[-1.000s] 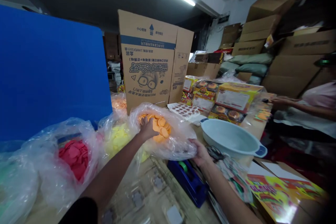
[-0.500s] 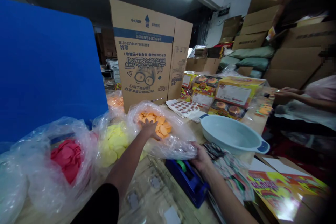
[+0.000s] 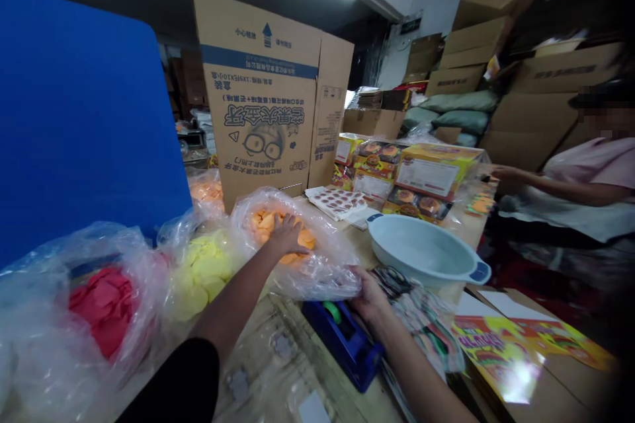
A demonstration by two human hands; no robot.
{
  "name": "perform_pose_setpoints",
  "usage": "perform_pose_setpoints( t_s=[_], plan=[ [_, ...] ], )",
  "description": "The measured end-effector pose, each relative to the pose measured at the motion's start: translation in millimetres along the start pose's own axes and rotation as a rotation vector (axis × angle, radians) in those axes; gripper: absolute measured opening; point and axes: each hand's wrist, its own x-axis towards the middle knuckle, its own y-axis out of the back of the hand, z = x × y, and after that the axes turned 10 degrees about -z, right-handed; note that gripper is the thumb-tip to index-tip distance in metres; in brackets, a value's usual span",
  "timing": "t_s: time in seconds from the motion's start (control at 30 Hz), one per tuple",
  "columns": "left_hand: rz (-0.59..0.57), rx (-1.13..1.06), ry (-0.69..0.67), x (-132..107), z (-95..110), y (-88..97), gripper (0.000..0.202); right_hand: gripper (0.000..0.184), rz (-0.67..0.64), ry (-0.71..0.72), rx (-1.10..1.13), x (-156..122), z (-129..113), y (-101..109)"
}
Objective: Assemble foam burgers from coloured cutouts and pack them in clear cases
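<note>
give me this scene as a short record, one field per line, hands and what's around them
left hand: fingers spread over orange discs in an open clear plastic bag
right hand: gripping the bag's right edge
left of bag: yellow discs, then red pieces, also bagged
near right hand: blue tape dispenser
right of bag: pale blue basin
behind bag: printed cardboard box
far right: another person

The left hand (image 3: 286, 236) has shifted rightward across the orange discs (image 3: 262, 223); more of the co-worker (image 3: 585, 178) shows.
</note>
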Motion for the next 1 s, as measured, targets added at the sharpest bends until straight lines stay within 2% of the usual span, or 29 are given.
perform_pose_setpoints(
  t_s=[0.1, 0.2, 0.4, 0.57, 0.7, 0.8, 0.9, 1.0],
  plan=[
    [-0.188, -0.033, -0.027, 18, 1, -6.4, 0.083, 0.009, -0.007, 0.01, -0.006, -2, -1, -2],
    [-0.252, -0.037, -0.044, 24, 1, -13.6, 0.076, 0.008, 0.002, 0.017, -0.006, -3, -1, -2],
    [-0.345, -0.043, -0.128, 0, 9, -7.3, 0.077, 0.011, 0.019, 0.005, 0.034, -4, 1, -3],
    [-0.316, -0.06, -0.17, -19, 17, 0.4, 0.069, 0.011, 0.006, 0.005, 0.012, -4, 0, -4],
    [-0.261, -0.101, -0.056, -13, 18, -0.6, 0.078, 0.01, 0.019, 0.008, 0.017, -4, 1, -2],
    [-0.245, -0.145, -0.012, -4, 21, -4.2, 0.061, 0.009, 0.027, 0.016, 0.027, -3, 2, 0],
    [-0.235, -0.224, -0.04, -2, 23, -8.5, 0.04, 0.009, 0.03, 0.019, 0.024, -2, 2, 1],
    [-0.197, -0.332, -0.079, -8, 22, -10.9, 0.033, 0.008, 0.029, 0.025, 0.02, -2, 2, 0]
  ],
)
